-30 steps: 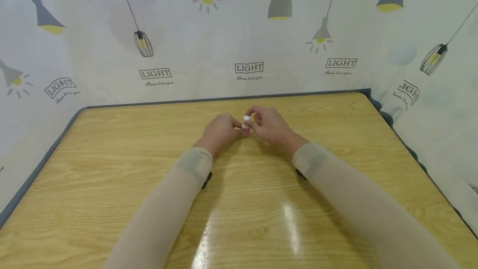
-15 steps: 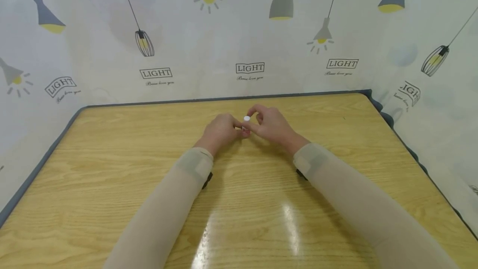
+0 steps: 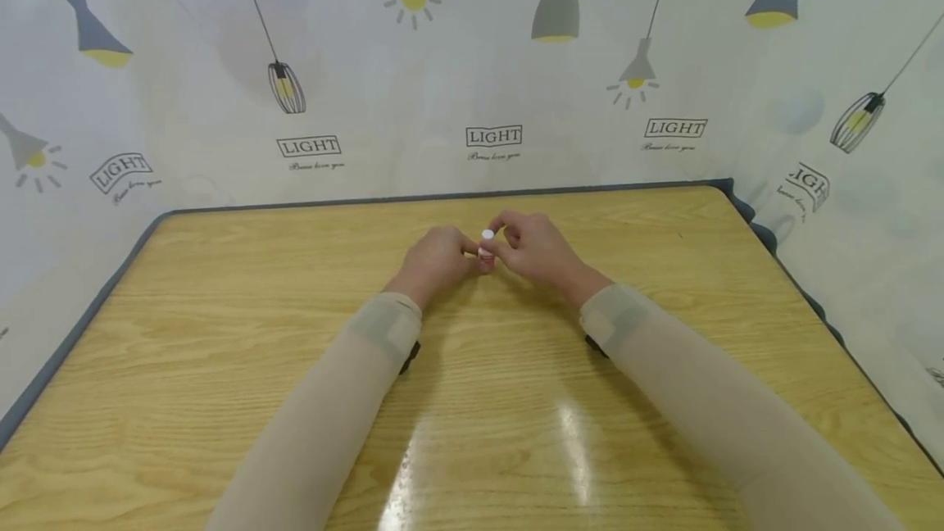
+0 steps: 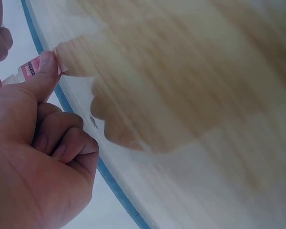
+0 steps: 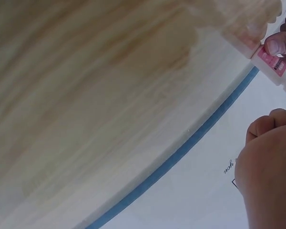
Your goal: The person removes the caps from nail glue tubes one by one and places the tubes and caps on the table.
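Observation:
A small bottle (image 3: 487, 256) with a white cap (image 3: 488, 234) and a pink label (image 5: 271, 63) stands upright near the far side of the table. My left hand (image 3: 438, 256) pinches its lower body between thumb and fingers; in the left wrist view that thumb (image 4: 46, 62) lies over the label, and the other fingers are curled in. From the other side, my right hand (image 3: 538, 248) has thumb and index finger around the cap. The right wrist view shows mostly the back of this hand (image 5: 271, 157), and its fingertips on the cap are largely hidden.
The wooden table (image 3: 258, 367) has a dark blue-grey edge (image 3: 332, 202) just beyond the hands. Behind it rises a pale curtain (image 3: 413, 88) printed with lamps, which also runs along both sides. Dark wrist devices show under both sleeves.
The right thumb and index finger shift slightly at the cap, the thumb coming across the bottle and then easing back. The left hand and the bottle stay in place.

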### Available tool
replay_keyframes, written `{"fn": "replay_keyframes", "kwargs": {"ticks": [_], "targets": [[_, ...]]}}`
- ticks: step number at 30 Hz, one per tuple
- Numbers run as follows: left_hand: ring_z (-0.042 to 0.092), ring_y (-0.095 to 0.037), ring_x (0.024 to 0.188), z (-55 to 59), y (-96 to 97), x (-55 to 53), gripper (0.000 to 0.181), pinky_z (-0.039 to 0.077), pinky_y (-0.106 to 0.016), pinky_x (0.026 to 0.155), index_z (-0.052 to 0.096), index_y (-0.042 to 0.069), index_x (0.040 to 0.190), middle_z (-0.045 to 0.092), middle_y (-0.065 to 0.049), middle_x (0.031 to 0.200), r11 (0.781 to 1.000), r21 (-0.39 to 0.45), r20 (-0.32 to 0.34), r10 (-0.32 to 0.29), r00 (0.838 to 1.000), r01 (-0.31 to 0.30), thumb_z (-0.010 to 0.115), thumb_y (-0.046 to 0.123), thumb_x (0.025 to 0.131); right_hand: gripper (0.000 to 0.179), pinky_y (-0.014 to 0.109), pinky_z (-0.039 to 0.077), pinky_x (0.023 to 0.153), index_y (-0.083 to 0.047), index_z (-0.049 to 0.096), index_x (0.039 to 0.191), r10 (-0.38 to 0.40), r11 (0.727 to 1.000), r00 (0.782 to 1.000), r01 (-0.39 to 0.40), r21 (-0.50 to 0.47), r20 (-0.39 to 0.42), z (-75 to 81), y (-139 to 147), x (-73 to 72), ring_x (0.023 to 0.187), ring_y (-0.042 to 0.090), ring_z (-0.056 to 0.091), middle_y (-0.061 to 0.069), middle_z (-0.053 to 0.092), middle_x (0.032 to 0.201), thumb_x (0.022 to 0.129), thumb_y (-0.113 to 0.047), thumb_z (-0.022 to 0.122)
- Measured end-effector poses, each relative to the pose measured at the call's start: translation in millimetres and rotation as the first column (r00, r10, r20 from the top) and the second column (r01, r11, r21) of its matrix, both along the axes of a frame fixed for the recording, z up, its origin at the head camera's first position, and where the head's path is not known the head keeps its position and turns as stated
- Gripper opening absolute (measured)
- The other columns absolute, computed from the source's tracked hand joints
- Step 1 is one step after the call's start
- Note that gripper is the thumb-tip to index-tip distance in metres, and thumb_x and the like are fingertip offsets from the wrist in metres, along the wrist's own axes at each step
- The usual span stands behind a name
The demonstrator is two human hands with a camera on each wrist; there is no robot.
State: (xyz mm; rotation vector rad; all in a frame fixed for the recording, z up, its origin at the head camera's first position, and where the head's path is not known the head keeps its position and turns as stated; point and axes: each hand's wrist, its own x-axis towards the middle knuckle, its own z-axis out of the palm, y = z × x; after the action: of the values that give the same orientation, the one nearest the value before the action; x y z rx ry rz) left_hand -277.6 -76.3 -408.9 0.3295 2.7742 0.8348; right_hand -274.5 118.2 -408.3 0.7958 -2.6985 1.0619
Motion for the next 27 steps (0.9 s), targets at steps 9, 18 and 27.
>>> {"fn": "replay_keyframes", "kwargs": {"ticks": [9,18,27], "targets": [[0.063,-0.02,0.113,-1.3,-0.8,0.7,0.029,0.052,-0.044,0.105,0.085,0.026,0.115,0.075,0.001,0.134,1.0,0.02,0.028,-0.001,1.0,0.001,0.08,0.047,0.095,0.017,0.025,0.029,0.051,-0.004,0.071,0.116,0.046,0.999,0.999,-0.045,-0.014,0.023,-1.0,-0.5,2.3,0.049,0.011,0.033,-0.004,0.039,0.057,0.106,-0.017,0.067],[0.061,-0.017,0.107,3.9,-1.2,1.2,0.03,0.053,-0.042,0.1,0.084,0.027,0.117,0.075,0.002,0.135,1.0,-0.007,0.019,0.005,1.0,-0.005,0.079,0.047,0.096,0.032,0.026,0.03,0.052,0.0,0.071,0.13,0.035,0.999,0.998,-0.034,-0.015,0.061,2.9,-3.1,1.0,0.049,0.011,0.032,-0.004,0.039,0.056,0.106,-0.02,0.066],[0.058,-0.019,0.101,2.7,-0.5,-0.1,0.037,0.049,-0.038,0.09,0.082,0.027,0.122,0.074,0.0,0.136,1.0,-0.023,0.012,0.002,1.0,-0.002,0.08,0.05,0.094,0.028,0.025,0.026,0.05,-0.008,0.072,0.11,-0.054,0.998,0.996,0.053,0.023,0.068,3.3,-1.8,-0.1,0.049,0.009,0.032,-0.006,0.037,0.055,0.099,-0.033,0.076]]}}
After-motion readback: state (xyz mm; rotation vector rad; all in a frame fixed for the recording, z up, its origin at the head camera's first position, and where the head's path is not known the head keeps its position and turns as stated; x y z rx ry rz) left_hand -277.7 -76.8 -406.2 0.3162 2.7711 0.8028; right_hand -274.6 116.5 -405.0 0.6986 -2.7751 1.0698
